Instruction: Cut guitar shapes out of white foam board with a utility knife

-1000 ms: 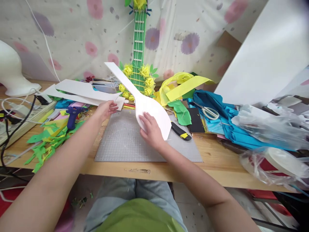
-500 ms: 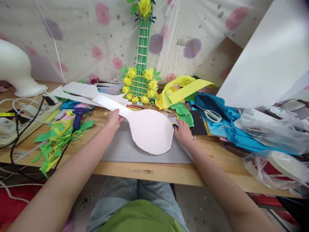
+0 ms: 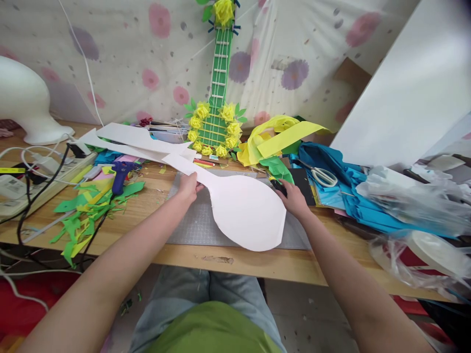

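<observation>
A white board cutout point(image 3: 248, 211), with a rounded body and a long neck pointing to the upper left, lies over the grey cutting mat point(image 3: 195, 223). My left hand point(image 3: 189, 187) grips the neck where it meets the body, thumb on the near side. At the right edge of the body, my right hand point(image 3: 292, 196) has its fingers closed round a small dark object point(image 3: 278, 186), which looks like a cutter. That hand is beside or touching the cutout's edge; I cannot tell which.
A green guitar model point(image 3: 217, 98) with yellow flowers stands at the back. Left are a blue glue gun point(image 3: 120, 177), paper scraps point(image 3: 81, 215) and a power strip point(image 3: 47, 184). Scissors point(image 3: 324, 176), blue paper point(image 3: 382, 208) and a wrapped roll point(image 3: 430, 255) are on the right.
Both hands and the white cutout have moved right and slightly nearer to me. The mat has shifted right too. The dark object in my right hand shows more.
</observation>
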The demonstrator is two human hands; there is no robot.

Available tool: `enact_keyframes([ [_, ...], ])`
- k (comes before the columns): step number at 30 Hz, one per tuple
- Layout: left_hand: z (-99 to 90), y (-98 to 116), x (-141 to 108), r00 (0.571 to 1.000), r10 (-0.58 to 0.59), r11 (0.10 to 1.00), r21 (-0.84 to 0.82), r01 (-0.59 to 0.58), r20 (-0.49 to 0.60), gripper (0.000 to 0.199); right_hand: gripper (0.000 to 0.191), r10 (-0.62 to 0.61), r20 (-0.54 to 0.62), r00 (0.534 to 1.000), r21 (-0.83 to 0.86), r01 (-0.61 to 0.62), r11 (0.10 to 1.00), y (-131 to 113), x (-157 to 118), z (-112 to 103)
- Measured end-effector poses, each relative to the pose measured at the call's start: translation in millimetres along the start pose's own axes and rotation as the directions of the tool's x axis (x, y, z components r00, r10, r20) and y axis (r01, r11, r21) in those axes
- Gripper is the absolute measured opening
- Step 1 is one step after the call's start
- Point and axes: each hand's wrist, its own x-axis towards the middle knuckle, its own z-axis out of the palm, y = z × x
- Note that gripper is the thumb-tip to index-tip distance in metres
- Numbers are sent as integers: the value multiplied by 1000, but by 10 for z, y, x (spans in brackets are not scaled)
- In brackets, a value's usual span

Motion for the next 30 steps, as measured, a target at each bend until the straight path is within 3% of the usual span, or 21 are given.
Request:
enact_keyframes([
  [3,24,-115,-25,999,-52,999,-7,52,-12,22,52,100,1,995,119,-99,988,20,147,-33],
  [7,27,-201,-47,995,-97,995,-27,97,-20,28,50,232,85,969,270,-247,931,53,318,-165],
  [11,-30,-193,-77,991,-128,991,33,127,32,25,49,163,63,985,287,-174,942,51,401,-237],
  [15,-207,-54,-62,968,-176,949,292,119,178,10,51,63,40,997,213,-70,974,-25,407,-110],
  [17,-317,45,-29,955,-207,880,466,87,213,4,50,43,45,998,158,-49,986,-100,383,-3],
  [20,-425,170,38,953,-217,740,672,19,211,11,49,29,55,998,78,-33,996,-258,325,155],
  [22,-432,224,95,971,-89,707,701,-96,223,18,50,10,46,999,11,-10,1000,-375,291,241],
  [24,-400,267,179,959,149,668,690,-278,242,24,49,-28,36,999,-65,31,997,-477,272,309],
  [27,-330,345,375,843,457,534,670,-516,284,29,47,-101,16,995,-142,102,985,-575,282,375],
  [30,-287,435,625,765,560,430,678,-596,317,25,46,-155,-8,988,-167,151,974,-619,332,410],
])
